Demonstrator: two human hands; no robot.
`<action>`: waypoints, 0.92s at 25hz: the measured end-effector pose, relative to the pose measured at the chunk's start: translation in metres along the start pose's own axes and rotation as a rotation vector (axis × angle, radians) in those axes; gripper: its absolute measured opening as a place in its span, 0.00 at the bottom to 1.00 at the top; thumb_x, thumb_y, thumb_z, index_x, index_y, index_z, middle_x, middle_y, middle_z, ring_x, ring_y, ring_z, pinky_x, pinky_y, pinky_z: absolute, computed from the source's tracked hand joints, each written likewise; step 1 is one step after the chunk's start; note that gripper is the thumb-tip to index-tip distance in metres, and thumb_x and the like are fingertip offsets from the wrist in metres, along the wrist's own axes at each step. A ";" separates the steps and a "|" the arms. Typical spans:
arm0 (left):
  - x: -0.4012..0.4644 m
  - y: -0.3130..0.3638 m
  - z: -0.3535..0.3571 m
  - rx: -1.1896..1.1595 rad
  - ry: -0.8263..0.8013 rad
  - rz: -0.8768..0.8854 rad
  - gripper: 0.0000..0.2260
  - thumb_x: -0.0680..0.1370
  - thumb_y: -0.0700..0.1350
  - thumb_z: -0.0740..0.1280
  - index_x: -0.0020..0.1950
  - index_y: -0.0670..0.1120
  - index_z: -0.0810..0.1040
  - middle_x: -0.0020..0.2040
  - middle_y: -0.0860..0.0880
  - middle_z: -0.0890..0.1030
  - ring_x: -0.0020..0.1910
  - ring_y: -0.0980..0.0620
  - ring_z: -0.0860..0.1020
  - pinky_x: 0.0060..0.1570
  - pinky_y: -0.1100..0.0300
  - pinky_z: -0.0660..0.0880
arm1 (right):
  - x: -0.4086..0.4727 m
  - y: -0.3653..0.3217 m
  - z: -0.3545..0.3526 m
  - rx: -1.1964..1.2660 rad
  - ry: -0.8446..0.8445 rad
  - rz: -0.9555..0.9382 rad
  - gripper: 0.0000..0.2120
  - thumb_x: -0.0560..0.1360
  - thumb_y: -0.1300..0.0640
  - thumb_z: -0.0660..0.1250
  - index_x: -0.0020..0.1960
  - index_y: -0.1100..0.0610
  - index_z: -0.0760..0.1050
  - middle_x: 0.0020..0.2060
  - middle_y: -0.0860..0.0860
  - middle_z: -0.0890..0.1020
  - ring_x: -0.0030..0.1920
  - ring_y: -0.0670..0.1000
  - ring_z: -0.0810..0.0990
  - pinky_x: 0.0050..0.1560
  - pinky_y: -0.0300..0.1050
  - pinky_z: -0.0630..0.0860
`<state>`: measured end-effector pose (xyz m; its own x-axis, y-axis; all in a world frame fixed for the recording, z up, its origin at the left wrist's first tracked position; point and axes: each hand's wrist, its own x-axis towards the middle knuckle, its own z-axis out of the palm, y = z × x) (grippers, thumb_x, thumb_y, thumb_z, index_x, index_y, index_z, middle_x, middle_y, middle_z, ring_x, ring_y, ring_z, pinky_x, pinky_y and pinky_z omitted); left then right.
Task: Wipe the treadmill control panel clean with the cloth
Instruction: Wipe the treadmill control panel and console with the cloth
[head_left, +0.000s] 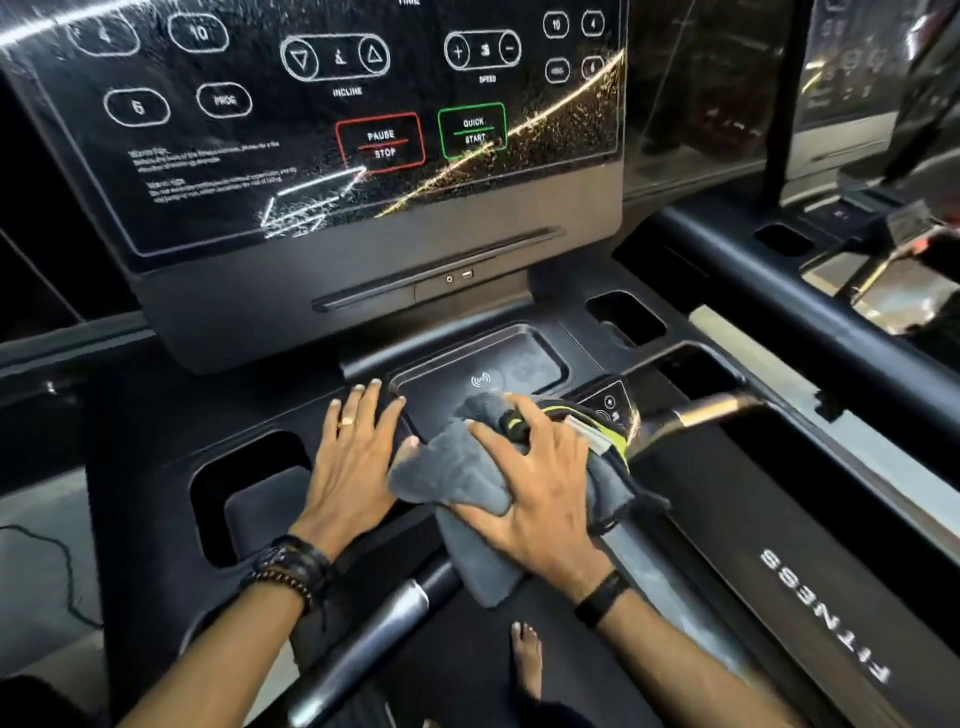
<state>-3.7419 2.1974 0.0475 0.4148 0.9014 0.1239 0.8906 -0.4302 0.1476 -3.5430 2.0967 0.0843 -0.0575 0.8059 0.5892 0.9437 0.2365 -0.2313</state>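
Observation:
The treadmill control panel (311, 156) is a glossy black screen tilted above the console, speckled with droplets and streaks around its PAUSE/STOP and QUICK START buttons. Below it, a grey cloth (447, 478) lies bunched at the front edge of the shallow console tray (524, 358). My right hand (540, 499) presses down on the cloth with fingers spread. A black and yellow-green item (608, 434) lies under those fingers; what it is I cannot tell. My left hand (353, 467) rests flat on the console just left of the tray, its thumb touching the cloth.
Cup-holder recesses (244, 499) open on both sides of the console. A metal grip bar (363, 639) juts out below my left wrist and another bar (711, 408) right of the cloth. A small button pad (609, 402) sits beside the tray. A bare foot (527, 660) stands on the belt.

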 end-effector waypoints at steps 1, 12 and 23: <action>-0.001 0.001 0.000 -0.014 0.019 -0.012 0.29 0.80 0.58 0.49 0.74 0.43 0.70 0.77 0.37 0.65 0.77 0.36 0.64 0.76 0.38 0.58 | 0.001 0.015 -0.003 -0.003 -0.001 -0.025 0.29 0.70 0.33 0.69 0.64 0.48 0.78 0.67 0.55 0.73 0.57 0.57 0.75 0.55 0.53 0.68; -0.004 0.007 -0.001 -0.008 0.033 -0.038 0.30 0.80 0.57 0.47 0.74 0.43 0.70 0.77 0.38 0.65 0.77 0.38 0.63 0.77 0.38 0.58 | 0.002 0.004 0.016 -0.072 0.213 0.310 0.29 0.68 0.35 0.68 0.62 0.52 0.81 0.66 0.58 0.75 0.55 0.58 0.73 0.55 0.53 0.65; -0.004 0.011 -0.002 -0.003 0.066 -0.048 0.29 0.81 0.58 0.47 0.74 0.44 0.70 0.77 0.38 0.66 0.77 0.38 0.64 0.76 0.38 0.58 | 0.048 0.102 0.002 -0.159 0.327 0.558 0.25 0.71 0.37 0.68 0.58 0.55 0.80 0.62 0.56 0.76 0.53 0.62 0.75 0.55 0.55 0.68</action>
<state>-3.7343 2.1896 0.0503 0.3582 0.9159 0.1811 0.9087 -0.3865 0.1574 -3.4502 2.1601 0.0874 0.5316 0.5722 0.6245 0.8413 -0.2714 -0.4675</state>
